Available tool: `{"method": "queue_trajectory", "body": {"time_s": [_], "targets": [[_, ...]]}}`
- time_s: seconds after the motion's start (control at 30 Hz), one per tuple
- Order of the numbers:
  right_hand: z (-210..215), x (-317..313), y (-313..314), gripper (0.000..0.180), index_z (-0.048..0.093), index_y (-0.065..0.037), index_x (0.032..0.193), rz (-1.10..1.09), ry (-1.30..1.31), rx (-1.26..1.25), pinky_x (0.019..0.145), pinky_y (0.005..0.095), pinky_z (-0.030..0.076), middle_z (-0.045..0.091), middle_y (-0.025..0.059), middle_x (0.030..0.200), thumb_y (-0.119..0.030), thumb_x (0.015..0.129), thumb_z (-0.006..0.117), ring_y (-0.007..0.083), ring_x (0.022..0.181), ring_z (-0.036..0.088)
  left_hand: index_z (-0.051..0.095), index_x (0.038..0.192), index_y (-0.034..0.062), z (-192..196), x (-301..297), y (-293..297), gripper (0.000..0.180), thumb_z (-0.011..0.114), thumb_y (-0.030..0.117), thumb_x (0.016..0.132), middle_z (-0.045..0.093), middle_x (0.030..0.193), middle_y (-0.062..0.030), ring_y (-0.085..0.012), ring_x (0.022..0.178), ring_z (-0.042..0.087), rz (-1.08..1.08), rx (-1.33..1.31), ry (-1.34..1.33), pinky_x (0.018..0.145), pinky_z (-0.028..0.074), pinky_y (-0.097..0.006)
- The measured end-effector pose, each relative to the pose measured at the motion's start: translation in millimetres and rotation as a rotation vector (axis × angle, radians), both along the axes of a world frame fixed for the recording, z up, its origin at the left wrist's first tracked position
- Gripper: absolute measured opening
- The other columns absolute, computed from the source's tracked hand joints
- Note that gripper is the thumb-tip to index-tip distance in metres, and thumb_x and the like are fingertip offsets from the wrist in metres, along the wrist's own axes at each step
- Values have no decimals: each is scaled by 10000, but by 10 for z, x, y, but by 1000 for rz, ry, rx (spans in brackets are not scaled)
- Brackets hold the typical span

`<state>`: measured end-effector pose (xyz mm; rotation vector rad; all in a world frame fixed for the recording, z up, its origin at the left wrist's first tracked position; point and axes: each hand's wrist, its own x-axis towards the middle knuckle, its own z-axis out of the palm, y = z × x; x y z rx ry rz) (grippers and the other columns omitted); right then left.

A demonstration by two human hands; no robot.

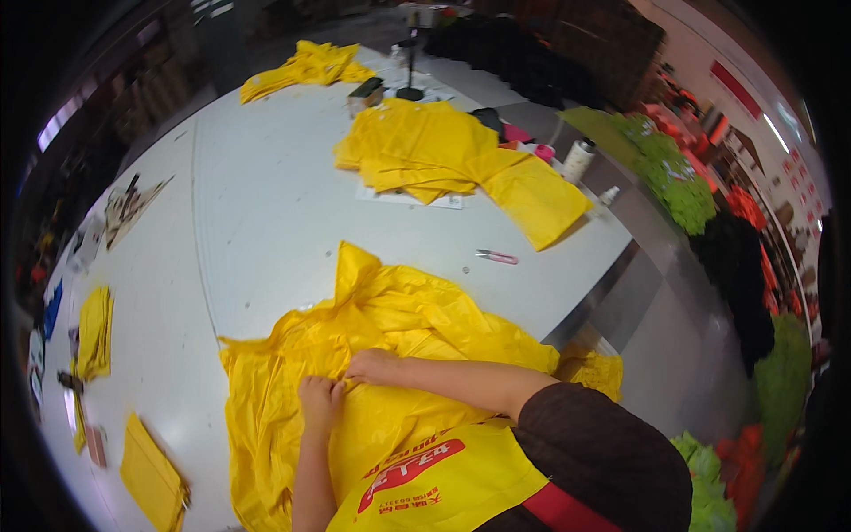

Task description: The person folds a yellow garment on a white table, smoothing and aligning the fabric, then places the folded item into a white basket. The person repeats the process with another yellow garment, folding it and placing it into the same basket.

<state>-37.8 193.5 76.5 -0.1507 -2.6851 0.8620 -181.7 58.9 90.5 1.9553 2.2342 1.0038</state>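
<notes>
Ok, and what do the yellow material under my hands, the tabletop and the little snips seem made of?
Yellow material: probably thin synthetic fabric, perhaps coated, slightly glossy, judging by its crisp creases and highlights.
Tabletop: hard, smooth, pale sheet, maybe laminate, given its flat, even colour and soft sheen.
Snips: greyish blades suggest metal; the pink handle may be plastic, too small to confirm.

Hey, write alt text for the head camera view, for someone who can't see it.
A person's left hand and right hand, close together, pinch crumpled yellow fabric spread over a pale worktable. Beyond the fabric lie pink-handled thread snips and a pile of flat yellow pieces.
</notes>
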Motion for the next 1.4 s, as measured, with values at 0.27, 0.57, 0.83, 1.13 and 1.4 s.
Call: {"method": "queue_trajectory", "body": {"time_s": [0.27,0.57,0.83,1.13,1.4], "targets": [[33,-147,148,84,643,-78,769,-67,-279,-107,673,386,477,637,109,774,-124,716,597,270,766,607,511,603,51,69,150,145,199,682,109,687,546,662,-106,-285,702,526,-179,127,-9,650,401,-386],[18,-268,179,57,650,-111,704,-132,-236,-13,620,397,486,644,71,759,-138,666,617,263,760,608,614,800,-14,-107,-243,293,142,673,94,729,570,746,-123,-289,773,522,-45,-362,-600,713,410,-372],[119,-501,403,76,643,-79,680,-87,-323,60,555,405,468,632,89,714,-139,637,628,274,672,600,613,891,-4,-88,-216,329,239,703,135,718,585,863,-123,-327,802,511,-187,8,81,723,418,-394],[0,-478,484,118,629,-61,641,-24,-3,47,585,389,463,578,97,600,-178,640,649,269,648,577,641,885,-9,75,-279,486,213,685,96,705,555,745,-135,-297,724,517,-73,-111,-328,668,417,-371],[54,-736,467,105,669,-163,755,-82,-153,180,615,396,478,599,47,725,-215,680,617,253,770,579,654,881,43,-58,-485,521,204,673,160,716,591,717,-118,-299,688,534,-110,-107,48,657,405,-394]]}}
